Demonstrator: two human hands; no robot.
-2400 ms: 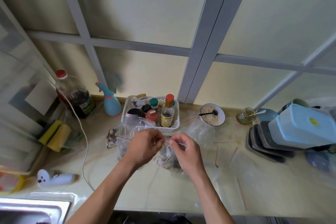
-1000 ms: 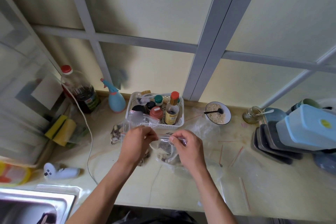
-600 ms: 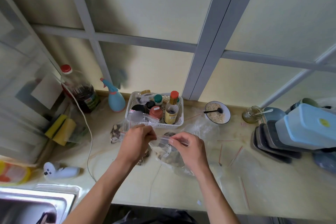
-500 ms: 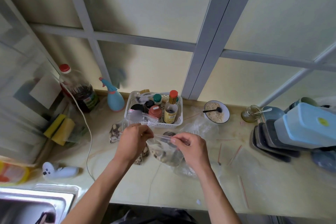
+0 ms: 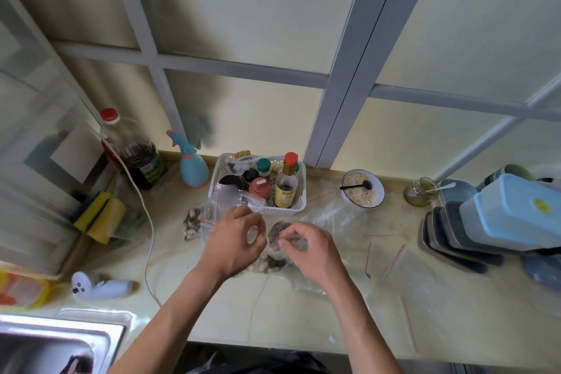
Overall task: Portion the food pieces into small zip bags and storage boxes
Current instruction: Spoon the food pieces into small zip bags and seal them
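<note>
Clear plastic zip bag (image 5: 274, 241) with food pieces sits on the counter (image 5: 303, 319) by the basket (image 5: 299, 191). Left hand (image 5: 235, 241) and right hand (image 5: 309, 247) pinch its top. It looks like closing time; next, press the strip flat.

Bare forearms, no sleeves; left hand (image 5: 235, 240), right hand (image 5: 309, 247) ungloved.

- spray bottle (image 5: 191, 167): light blue with pink trigger
- basket (image 5: 299, 202): white lattice
- big bottle (image 5: 133, 152): red cap, dark liquid
- sponges (image 5: 101, 217): yellow
- storage box (image 5: 522, 211): pale blue lid, yellow dot
- countertop (image 5: 303, 316): cream, faintly veined
</note>
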